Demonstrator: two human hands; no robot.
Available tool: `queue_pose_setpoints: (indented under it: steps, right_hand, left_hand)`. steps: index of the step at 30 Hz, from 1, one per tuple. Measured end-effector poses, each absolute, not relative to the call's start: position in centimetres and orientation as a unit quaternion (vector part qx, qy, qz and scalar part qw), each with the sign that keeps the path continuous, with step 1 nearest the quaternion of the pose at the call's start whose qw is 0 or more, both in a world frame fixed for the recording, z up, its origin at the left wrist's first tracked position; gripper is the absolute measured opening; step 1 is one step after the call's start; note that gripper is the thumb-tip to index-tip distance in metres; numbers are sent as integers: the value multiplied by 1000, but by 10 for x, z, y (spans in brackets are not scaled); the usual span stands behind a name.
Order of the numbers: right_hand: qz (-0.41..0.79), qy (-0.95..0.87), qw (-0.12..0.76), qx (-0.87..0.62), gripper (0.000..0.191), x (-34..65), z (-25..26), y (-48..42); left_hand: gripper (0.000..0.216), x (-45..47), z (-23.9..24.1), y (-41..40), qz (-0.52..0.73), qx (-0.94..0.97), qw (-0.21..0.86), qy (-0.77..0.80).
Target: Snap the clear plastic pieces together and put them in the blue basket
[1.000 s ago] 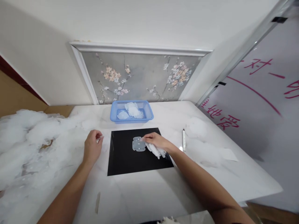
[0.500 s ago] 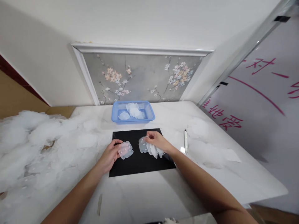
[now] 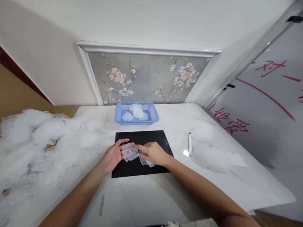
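A thin translucent plastic piece [image 3: 130,152] with notched edges and small holes is between my two hands, above a black mat [image 3: 123,171]. My left hand [image 3: 114,158] has its palm up and its fingers stretched apart, with some fingertips behind the piece's left edge. My right hand [image 3: 155,153] reaches its index finger to the upper right edge of that piece. Under its curled fingers it keeps several overlapping plastic pieces [image 3: 143,160] of the same kind. How far the right fingers wrap round them is partly hidden.
Behind the mat a blue plastic basket [image 3: 136,122] contains several translucent pieces. A large heap of such pieces [image 3: 47,142] covers the table's left side. On the right lie a marker-like white stick [image 3: 190,144] and more pieces [image 3: 210,157]. A whiteboard [image 3: 265,126] stands beyond.
My right hand has moved left, bringing its index finger to the piece at my left hand. My left fingers have spread from their grip on that piece. The view has shifted slightly.
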State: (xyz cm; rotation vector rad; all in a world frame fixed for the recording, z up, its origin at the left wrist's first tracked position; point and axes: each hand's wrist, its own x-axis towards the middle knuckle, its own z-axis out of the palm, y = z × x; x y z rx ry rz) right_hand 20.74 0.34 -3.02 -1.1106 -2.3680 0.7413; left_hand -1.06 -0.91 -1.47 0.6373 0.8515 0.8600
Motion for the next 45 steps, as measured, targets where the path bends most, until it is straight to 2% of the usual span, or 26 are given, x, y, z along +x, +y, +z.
queue_pose_setpoints:
  steps: [2, 3, 6, 9, 12, 15, 18, 21, 27, 30, 32, 34, 39, 42, 45]
  right_hand:
    - [347, -803, 250, -415, 22, 207, -29, 4]
    - [402, -767, 262, -426, 24, 208, -29, 5]
    - [541, -660, 250, -458, 33, 217, -29, 12]
    - [580, -618, 216, -485, 35, 230, -31, 21]
    - [559, -619, 211, -510, 32, 240, -32, 27]
    - [560, -610, 205, -522, 22, 245, -32, 29]
    - [560, -603, 199, -533, 16, 246, -32, 30]
    - [544, -606, 195, -547, 22, 247, -31, 30]
    - [535, -615, 184, -549, 23, 246, -25, 29]
    - [527, -623, 175, -551, 23, 246, -23, 29]
    - [523, -630, 174, -548, 23, 247, -24, 29]
    - [523, -632, 176, -545, 24, 248, -26, 30]
    - [494, -646, 225, -537, 17, 244, -35, 33]
    - [456, -648, 272, -546, 20, 238, -42, 35]
    - [475, -621, 310, -540, 25, 233, -46, 34]
  left_hand:
    - [38, -12, -15, -8, 387, 367, 734, 421]
    - [38, -14, -16, -6, 386, 423, 684, 452]
    - [27, -33, -20, 6, 382, 603, 409, 569]
    - [27, -59, -25, 21, 317, 693, 153, 629]
    - [31, -75, -30, 28, 212, 702, 49, 679]
    - [32, -74, -32, 28, 161, 703, 25, 692]
    - [35, -69, -30, 27, 171, 701, 33, 692]
    - [34, -69, -25, 28, 220, 697, 54, 680]
    - [19, -65, -11, 21, 405, 668, 96, 617]
    - [26, -50, -9, 12, 444, 609, 270, 600]
    - [36, -39, -11, 6, 421, 541, 430, 588]
    - [44, -30, -12, 1, 389, 481, 541, 570]
    - [47, -23, -10, -4, 356, 434, 635, 530]
    - [46, -24, -11, -3, 358, 408, 677, 497]
    - [43, -26, -13, -1, 364, 372, 706, 480]
